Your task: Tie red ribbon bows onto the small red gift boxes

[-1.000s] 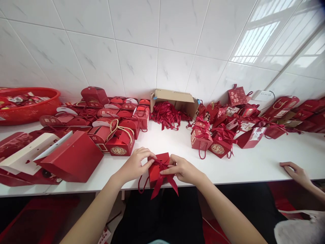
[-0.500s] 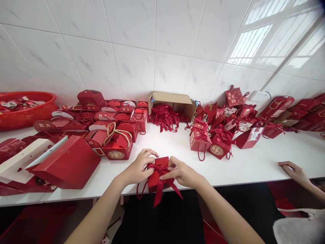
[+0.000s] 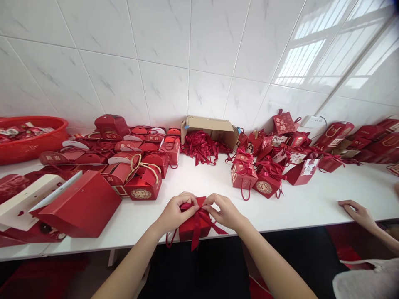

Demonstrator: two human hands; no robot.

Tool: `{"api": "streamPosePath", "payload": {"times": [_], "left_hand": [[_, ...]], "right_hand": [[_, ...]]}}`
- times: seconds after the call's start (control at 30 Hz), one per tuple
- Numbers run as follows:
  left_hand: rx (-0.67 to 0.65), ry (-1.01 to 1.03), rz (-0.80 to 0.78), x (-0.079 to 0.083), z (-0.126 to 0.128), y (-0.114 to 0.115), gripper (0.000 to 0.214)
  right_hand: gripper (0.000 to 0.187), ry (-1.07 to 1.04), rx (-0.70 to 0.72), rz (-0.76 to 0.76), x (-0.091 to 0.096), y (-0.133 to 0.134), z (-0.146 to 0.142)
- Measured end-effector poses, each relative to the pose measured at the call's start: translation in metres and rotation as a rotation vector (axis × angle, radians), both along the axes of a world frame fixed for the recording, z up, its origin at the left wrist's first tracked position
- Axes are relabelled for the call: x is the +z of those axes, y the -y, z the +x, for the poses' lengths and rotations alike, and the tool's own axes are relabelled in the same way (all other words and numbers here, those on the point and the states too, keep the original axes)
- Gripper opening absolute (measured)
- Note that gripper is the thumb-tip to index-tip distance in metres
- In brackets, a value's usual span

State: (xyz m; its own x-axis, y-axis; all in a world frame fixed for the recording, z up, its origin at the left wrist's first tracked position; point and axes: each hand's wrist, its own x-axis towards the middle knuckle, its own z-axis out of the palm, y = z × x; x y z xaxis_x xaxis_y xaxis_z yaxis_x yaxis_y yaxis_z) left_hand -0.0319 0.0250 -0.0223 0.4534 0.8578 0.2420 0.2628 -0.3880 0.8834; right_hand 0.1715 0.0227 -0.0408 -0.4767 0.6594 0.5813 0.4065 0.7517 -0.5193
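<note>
1. Your left hand point(image 3: 177, 212) pinched the ribbon point(image 3: 196, 233) left of its knot, thumb against finger; your right hand point(image 3: 227, 214) pinched it on the other side.
2. The small red box point(image 3: 186, 231) sat beneath both hands at the front edge of the desk point(image 3: 187, 180).
3. An even pull from both sides, kept low, seemed the best way to centre the knot without creasing the box top.
4. One ribbon tail hung past the front edge and the cord handle point(image 3: 170, 241) looped out leftward; either could have snagged.
5. A carton point(image 3: 212, 123) of loose ribbons point(image 3: 201, 146) stood by the back edge, a rope-handled box point(image 3: 143, 189) beyond your left hand.
6. Another person's hand point(image 3: 358, 214) rested near the front edge, well rightward.
</note>
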Motion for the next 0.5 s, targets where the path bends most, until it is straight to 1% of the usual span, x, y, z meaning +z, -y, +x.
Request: {"api": "streamPosePath", "payload": {"times": [0.2,0.37,0.5], "left_hand": [[-0.037,0.048,-0.058,-0.001,-0.001,0.000,0.037],[0.017,0.048,-0.062,-0.005,-0.001,0.000,0.031],[0.026,0.067,-0.055,-0.010,-0.002,0.000,0.032]], "right_hand": [[0.012,-0.139,0.021,0.081,-0.011,-0.002,0.001],[0.021,-0.227,0.010,0.090,-0.018,0.002,-0.001],[0.021,-0.249,-0.013,0.110,-0.020,0.004,-0.003]]}}
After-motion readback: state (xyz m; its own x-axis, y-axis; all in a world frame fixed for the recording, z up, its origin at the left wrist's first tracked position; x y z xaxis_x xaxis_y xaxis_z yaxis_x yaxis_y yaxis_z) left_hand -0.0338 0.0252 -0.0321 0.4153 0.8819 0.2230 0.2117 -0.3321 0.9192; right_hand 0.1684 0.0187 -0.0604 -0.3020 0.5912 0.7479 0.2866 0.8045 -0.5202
